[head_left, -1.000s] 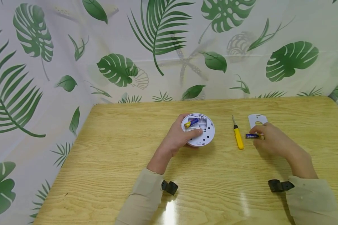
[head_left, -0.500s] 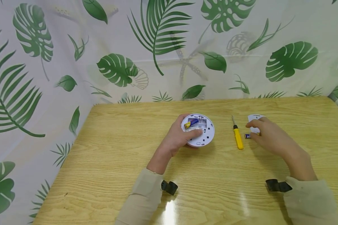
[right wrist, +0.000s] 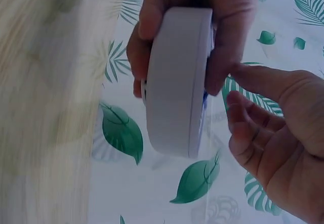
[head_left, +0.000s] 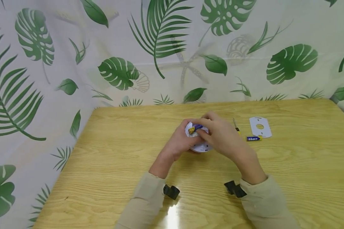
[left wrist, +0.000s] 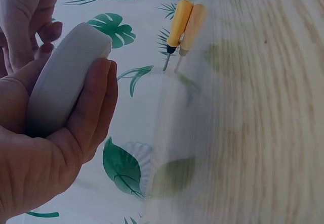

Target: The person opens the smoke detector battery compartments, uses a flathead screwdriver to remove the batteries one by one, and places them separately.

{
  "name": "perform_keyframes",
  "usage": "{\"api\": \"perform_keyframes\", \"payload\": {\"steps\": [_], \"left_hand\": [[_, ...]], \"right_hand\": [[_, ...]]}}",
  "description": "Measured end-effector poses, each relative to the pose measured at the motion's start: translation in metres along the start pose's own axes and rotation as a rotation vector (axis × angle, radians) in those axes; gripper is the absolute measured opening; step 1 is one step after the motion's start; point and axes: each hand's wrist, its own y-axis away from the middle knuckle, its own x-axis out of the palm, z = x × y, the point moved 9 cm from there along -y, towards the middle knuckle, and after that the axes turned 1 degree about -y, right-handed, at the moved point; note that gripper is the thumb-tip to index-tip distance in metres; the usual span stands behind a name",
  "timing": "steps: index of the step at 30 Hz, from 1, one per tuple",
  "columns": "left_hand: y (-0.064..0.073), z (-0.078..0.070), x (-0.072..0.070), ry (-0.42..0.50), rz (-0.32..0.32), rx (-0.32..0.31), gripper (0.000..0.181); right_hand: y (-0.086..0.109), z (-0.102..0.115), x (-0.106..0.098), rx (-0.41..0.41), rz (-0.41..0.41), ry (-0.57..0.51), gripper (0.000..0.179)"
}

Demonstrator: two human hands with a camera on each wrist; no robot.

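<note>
My left hand [head_left: 178, 140] grips a round white smoke detector [head_left: 201, 148], its thumb over the face and its fingers along the side and back. A blue and yellow battery [head_left: 193, 128] sits tilted in the compartment on that face. Over the detector reaches my right hand [head_left: 227, 135], with thumb and fingers close to the battery. In the right wrist view, the right hand [right wrist: 283, 123] has nothing visible between its thumb and fingers, beside the upright detector [right wrist: 174, 82]. The left wrist view shows the detector's plain side [left wrist: 68, 82]; the battery is hidden there.
A second blue and yellow battery [head_left: 253, 138] lies on the wooden table [head_left: 103, 178], at the lower edge of a white mounting plate [head_left: 261, 127]. A yellow screwdriver [head_left: 236, 128] lies left of the plate, partly behind my right hand. Leaf-patterned cloth [head_left: 160, 47] hangs behind the table.
My right hand has let go of the battery by the mounting plate and moved left to the detector. That battery stays on the table. The left hand keeps its grip.
</note>
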Motion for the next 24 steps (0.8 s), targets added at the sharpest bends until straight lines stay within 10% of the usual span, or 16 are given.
{"api": "perform_keyframes", "payload": {"steps": [10,24], "left_hand": [[0.000,0.002,0.005,-0.003,0.023,0.010,0.066],[-0.004,0.003,-0.007,-0.019,-0.045,-0.027,0.071]], "right_hand": [[-0.001,-0.014,0.014,0.049,0.054,-0.012,0.019],[0.022,-0.050,-0.046,0.067,-0.207,-0.024,0.017]]}}
